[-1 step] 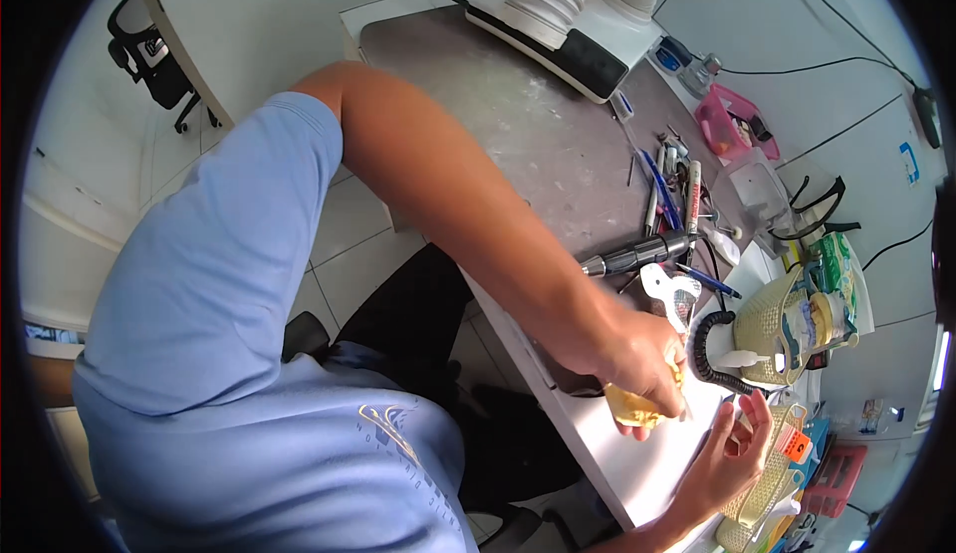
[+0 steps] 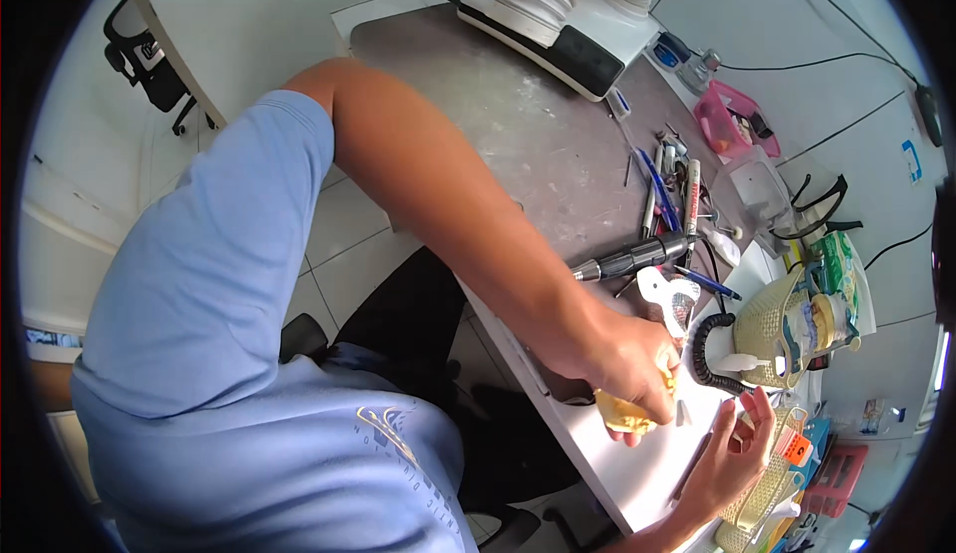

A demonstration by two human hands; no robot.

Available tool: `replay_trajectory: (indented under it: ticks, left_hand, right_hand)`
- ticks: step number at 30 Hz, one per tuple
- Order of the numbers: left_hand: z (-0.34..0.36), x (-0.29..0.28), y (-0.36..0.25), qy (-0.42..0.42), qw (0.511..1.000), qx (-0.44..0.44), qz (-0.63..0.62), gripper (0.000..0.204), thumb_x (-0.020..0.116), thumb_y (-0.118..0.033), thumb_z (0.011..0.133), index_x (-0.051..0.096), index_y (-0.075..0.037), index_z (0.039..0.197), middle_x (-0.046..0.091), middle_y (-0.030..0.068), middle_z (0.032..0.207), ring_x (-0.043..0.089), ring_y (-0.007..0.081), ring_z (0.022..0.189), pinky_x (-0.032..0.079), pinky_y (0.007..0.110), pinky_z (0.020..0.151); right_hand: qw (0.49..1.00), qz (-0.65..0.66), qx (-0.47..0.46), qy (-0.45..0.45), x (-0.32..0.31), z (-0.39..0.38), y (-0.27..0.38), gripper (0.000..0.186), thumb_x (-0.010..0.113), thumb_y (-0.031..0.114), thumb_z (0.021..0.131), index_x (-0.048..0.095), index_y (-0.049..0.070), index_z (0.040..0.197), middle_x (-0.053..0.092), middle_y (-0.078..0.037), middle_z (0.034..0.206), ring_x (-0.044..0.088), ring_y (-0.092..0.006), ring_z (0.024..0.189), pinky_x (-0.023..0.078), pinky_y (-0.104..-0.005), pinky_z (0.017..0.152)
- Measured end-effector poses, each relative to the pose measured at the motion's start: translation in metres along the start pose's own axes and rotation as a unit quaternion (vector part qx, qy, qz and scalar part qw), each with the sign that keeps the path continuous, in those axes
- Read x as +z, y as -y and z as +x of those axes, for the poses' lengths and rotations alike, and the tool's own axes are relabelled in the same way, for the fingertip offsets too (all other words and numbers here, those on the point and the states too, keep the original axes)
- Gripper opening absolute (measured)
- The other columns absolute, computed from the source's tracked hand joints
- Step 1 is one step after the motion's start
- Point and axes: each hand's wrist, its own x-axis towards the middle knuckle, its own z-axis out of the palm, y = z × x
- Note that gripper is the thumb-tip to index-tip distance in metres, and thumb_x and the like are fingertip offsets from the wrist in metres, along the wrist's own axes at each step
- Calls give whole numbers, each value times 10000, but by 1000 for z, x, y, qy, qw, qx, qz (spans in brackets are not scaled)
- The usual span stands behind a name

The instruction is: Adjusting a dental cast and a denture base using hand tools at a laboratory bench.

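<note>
My left hand [image 2: 637,364] is closed on a yellow object [image 2: 625,414], perhaps a moulded piece, low over the white surface at the desk's front. The tip of a thin pale implement shows beside it, too small to name. Just to the right, my right hand [image 2: 732,448] is raised palm up, fingers loosely curled and apart, with nothing visible in them. A white perforated piece [image 2: 657,284] lies behind my left hand, near a black handpiece [image 2: 632,256] with a coiled cord [image 2: 707,354].
The grey desk [image 2: 498,135] carries a white unit with ribbed hose [image 2: 588,60], pens and tools [image 2: 667,185], a pink bin [image 2: 722,105], a clear container [image 2: 752,190], black-framed eyewear [image 2: 822,205] and cream baskets [image 2: 757,324] along the right. A black chair [image 2: 144,65] stands at the far left.
My left hand and the yellow object have shifted slightly leftward. My right hand looks almost the same.
</note>
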Motion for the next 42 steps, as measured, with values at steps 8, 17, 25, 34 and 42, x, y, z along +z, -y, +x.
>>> replay_trajectory:
  ticks: [8,17,25,34,42]
  left_hand:
    - [-7,-14,-1,32,999,-6,14,227,711,-86,800,578,6,960,673,75,845,681,130,779,540,267,697]
    - [-12,-20,-15,47,998,-41,5,284,727,-101,797,567,2,1008,671,57,830,646,97,781,517,259,702]
    - [-14,-24,-18,26,998,-54,-12,300,694,-72,784,560,68,1013,677,131,807,688,156,711,554,274,633]
    - [-36,-34,-28,-6,996,-83,12,280,684,-87,797,576,70,1001,685,124,817,692,162,732,559,274,667]
    - [-34,-37,-22,-15,995,-50,81,249,682,-84,769,603,76,942,687,119,783,661,131,687,533,267,632]
  right_hand:
    - [996,-68,53,29,27,38,-17,227,751,178,856,647,-12,924,670,-47,781,533,-91,594,415,-260,548]
    - [998,19,60,26,-24,-19,-1,387,388,243,1066,435,-22,1343,611,-164,1175,591,-211,1095,511,-321,890]
    - [985,-150,43,67,-33,-77,26,367,632,132,960,573,-5,1296,705,-158,1034,708,-224,848,568,-306,643]
    - [965,-220,-75,118,-26,-68,37,201,659,156,948,705,26,1095,726,-107,1004,714,-277,849,563,-342,687]
    - [951,-250,-125,131,-19,-64,35,163,671,138,939,717,27,1047,724,-116,951,707,-283,845,560,-351,722]
